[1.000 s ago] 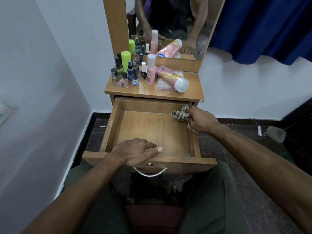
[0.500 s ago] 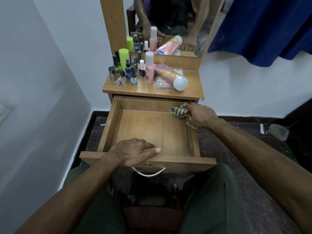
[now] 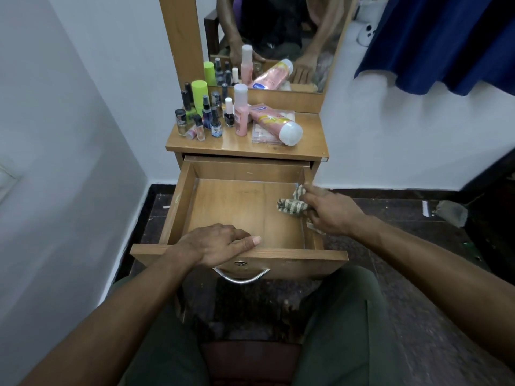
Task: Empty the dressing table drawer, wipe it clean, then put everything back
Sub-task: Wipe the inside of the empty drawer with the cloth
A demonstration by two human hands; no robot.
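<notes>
The wooden drawer (image 3: 178, 207) is pulled out, its inside holding nothing but the cloth. My left hand (image 3: 216, 243) rests palm down on the drawer's front edge, fingers lying over it. My right hand (image 3: 331, 211) grips a striped cloth (image 3: 291, 204) at the drawer's right inner side. On the table top (image 3: 309, 143) stand several small nail polish bottles (image 3: 214, 126), a green-capped bottle (image 3: 199, 91) and a pink bottle (image 3: 240, 111). A pink tube (image 3: 274, 122) lies on its side over a flat packet (image 3: 264, 136).
A mirror (image 3: 278, 37) stands behind the bottles. A white wall is close on the left, a blue curtain (image 3: 446, 43) hangs at upper right. The drawer has a metal handle (image 3: 241, 275) above my knees. The floor is dark tile with debris at right.
My right hand with the cloth has moved from the drawer's back right corner toward me along the right side. The left hand has stayed on the front edge.
</notes>
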